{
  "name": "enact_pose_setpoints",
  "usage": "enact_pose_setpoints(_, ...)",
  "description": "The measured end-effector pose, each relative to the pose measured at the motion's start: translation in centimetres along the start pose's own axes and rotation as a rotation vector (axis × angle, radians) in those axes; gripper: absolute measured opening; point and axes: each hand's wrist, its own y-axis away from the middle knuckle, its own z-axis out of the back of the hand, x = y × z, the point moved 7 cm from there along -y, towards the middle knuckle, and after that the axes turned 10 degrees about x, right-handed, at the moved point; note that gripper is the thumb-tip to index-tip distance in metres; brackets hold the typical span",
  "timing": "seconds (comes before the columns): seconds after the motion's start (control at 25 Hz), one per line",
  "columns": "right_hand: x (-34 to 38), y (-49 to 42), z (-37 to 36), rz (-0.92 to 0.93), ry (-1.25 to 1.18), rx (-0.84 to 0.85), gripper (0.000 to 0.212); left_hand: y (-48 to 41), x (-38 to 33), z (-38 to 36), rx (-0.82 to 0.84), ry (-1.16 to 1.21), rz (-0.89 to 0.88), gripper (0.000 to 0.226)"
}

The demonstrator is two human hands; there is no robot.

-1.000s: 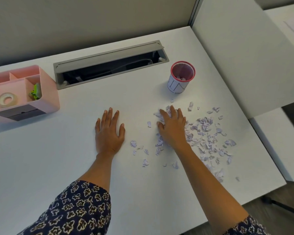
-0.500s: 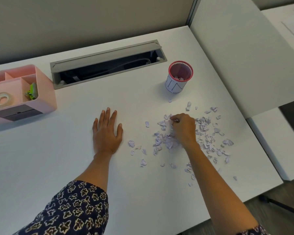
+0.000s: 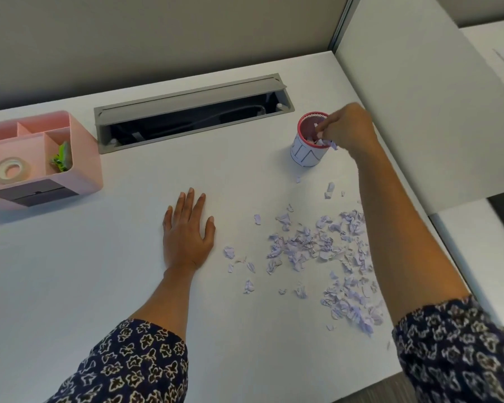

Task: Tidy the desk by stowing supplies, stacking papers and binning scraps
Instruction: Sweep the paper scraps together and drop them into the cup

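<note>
Scraps (image 3: pixel 314 251) pinched in right hand (image 3: pixel 346 132) over cup (image 3: pixel 307 149) (rim half hidden); left hand (image 3: pixel 186 234) flat, fingers spread.

The white rectangular desk (image 3: pixel 128 286) has a smooth, matt laminate-like surface. The torn lilac paper scraps (image 3: pixel 317 248) are thin, crumpled and matt. At 1 o'clock, the small round red-rimmed mesh cup (image 3: pixel 306 154) has a perforated, metal-looking wall wrapped in a white paper label. At 12 o'clock, the grey rectangular cable hatch (image 3: pixel 186 97) looks like matt metal or plastic. At 10 o'clock, the pink compartmented organiser box (image 3: pixel 85 158) is smooth plastic with a slight sheen. The dark flower-patterned sleeves (image 3: pixel 128 365) are soft woven cloth.
</note>
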Motion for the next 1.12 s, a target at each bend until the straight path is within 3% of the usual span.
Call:
enact_pose_setpoints(0.12, 1.7, -2.6, -0.6, -0.014, 0.258, 0.035, 0.027, 0.0, 0.0, 0.0, 0.0, -0.009, 0.003, 0.057)
enact_pose_setpoints(0.32, 2.6, -3.5, -1.5, 0.011, 0.405, 0.099, 0.036, 0.0, 0.1, 0.0, 0.001, 0.006, 0.005, 0.056)
enact_pose_setpoints(0.48, 2.4, -3.1, -0.8, 0.038, 0.289, 0.04, 0.032, 0.0, 0.1, 0.0, 0.004, 0.005, 0.007, 0.056)
enact_pose_setpoints(0.72, 2.0, 4.5, 0.3, 0.339, -0.085, -0.37, 0.025, 0.0, 0.0, 0.1, 0.01, -0.005, 0.014, 0.055)
enact_pose_setpoints(0.84, 0.8, 6.7, -4.8, 0.466, -0.005, -0.248, 0.02, 0.1, 0.0, 0.1, 0.01, 0.002, 0.007, 0.055)
enact_pose_setpoints(1.0, -3.5, 5.9, -11.1, 0.384, 0.334, -0.125, 0.022, 0.1, 0.0, 0.1, 0.01, -0.005, 0.006, 0.056)
enact_pose_setpoints(1.12, -5.4, 5.6, -13.2, 0.401, 0.435, -0.103, 0.023, 0.0, 0.0, 0.1, 0.011, -0.014, 0.009, 0.056)
